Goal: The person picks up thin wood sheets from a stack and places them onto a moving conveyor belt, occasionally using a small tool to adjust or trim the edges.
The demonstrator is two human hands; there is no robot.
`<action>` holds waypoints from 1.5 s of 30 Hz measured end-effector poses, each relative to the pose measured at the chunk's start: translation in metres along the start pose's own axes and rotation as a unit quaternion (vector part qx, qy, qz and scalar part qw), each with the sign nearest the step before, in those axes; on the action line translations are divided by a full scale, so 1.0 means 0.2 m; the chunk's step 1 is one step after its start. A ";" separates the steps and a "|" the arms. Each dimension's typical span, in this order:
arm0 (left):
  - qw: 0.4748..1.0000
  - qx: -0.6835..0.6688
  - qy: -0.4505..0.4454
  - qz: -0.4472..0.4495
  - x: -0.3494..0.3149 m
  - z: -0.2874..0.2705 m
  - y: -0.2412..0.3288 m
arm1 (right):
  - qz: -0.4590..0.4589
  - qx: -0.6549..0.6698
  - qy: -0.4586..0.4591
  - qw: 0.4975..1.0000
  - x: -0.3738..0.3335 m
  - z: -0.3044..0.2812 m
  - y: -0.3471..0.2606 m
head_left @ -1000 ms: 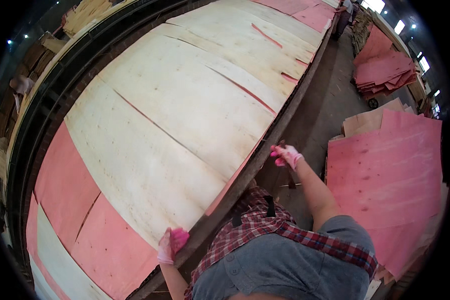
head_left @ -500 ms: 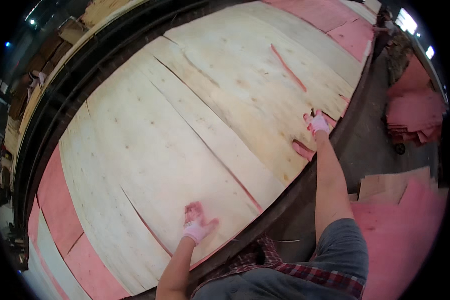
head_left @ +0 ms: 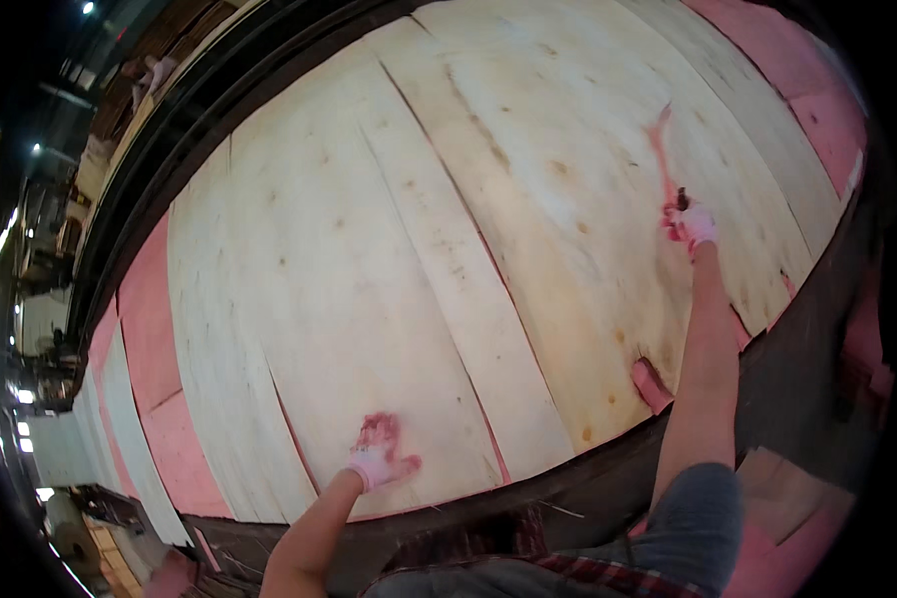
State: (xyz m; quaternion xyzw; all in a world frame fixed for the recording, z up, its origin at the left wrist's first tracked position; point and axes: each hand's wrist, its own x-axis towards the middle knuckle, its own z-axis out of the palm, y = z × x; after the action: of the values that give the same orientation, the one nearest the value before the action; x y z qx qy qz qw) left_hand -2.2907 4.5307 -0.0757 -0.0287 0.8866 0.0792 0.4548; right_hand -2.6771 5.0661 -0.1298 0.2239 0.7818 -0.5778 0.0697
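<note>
Here's the right hand (head_left: pixel 696 225), stretched far out, its fingers (head_left: pixel 675 225) curled in and closed round a small dark object (head_left: pixel 682 198), blurred, so its exact kind can't be told. Just beyond those fingers runs a narrow pink streak (head_left: pixel 660 149), strip or gap, hard to tell, with its near end right at the grip. Now the left hand (head_left: pixel 377 460), nearer the body: palm down, thumb spread from the other fingers, gripping nothing, and whether it presses or hovers can't be told. Beneath both sets of fingers, the pale veneer sheets (head_left: pixel 299 259), knotted and split, spread wide. One long split (head_left: pixel 294 434) opens just left of the left fingers; another slit (head_left: pixel 493 448), pink at its near end, sits to their right. Below the right fingers, toward the body, a pink notch (head_left: pixel 651 386) breaks the veneer near the rim. Further out, well left of the left fingers, pink veneer sheets (head_left: pixel 148 329) lie beside a whitish strip (head_left: pixel 148 429). Nearer the body than both hands curves the surface's dark edge (head_left: pixel 578 480). Below the right fingers, past that edge, there's a tan sheet (head_left: pixel 782 490), and way across, far left, a co-worker (head_left: pixel 152 78).
</note>
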 end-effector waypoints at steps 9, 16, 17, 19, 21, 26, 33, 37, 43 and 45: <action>0.809 -0.253 0.522 0.090 -0.48 -0.08 -0.03 | -0.346 -0.251 -0.541 0.725 -1.39 1.31 -0.45; 0.913 -0.351 0.171 -0.118 -1.42 0.49 -0.47 | -0.632 -0.420 -0.599 0.256 -2.87 1.85 -0.64; 0.879 -0.434 0.159 -0.116 -1.53 0.68 -0.53 | -0.647 -0.399 -0.609 0.226 -3.05 1.90 -0.62; 0.860 -0.481 0.159 -0.069 -1.67 1.06 -0.65 | -0.664 -0.376 -0.616 0.198 -3.39 2.05 -0.54; 0.744 -0.620 0.217 -0.124 -1.86 1.38 -0.70 | -0.631 -0.371 -0.652 0.197 -3.72 2.14 -0.49; 0.472 -0.814 0.319 -0.115 -2.17 1.98 -0.77 | -0.661 -0.294 -0.672 0.158 -4.52 2.42 -0.36; 0.155 -0.872 0.436 -0.159 -2.50 2.30 -1.23 | -0.666 -0.096 -0.693 0.258 -5.39 2.79 -0.07; 0.106 -0.862 0.464 -0.176 -2.53 2.41 -1.67 | -0.632 -0.058 -0.707 0.313 -5.67 3.21 0.06; -0.033 -0.791 0.593 -0.147 -2.75 2.58 -2.50 | -0.650 0.135 -0.672 0.327 -6.23 3.71 0.22; -0.100 -0.723 0.682 -0.041 -2.82 2.69 -2.82 | -0.567 0.133 -0.739 0.338 -6.39 3.83 0.27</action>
State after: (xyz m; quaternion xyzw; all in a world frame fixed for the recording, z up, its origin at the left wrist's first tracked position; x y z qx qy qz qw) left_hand -1.4607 4.0521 0.0078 0.4163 -0.1627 -0.5951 0.6679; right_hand -1.6315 4.0182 0.0448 -0.7855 0.2632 -0.5041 0.2440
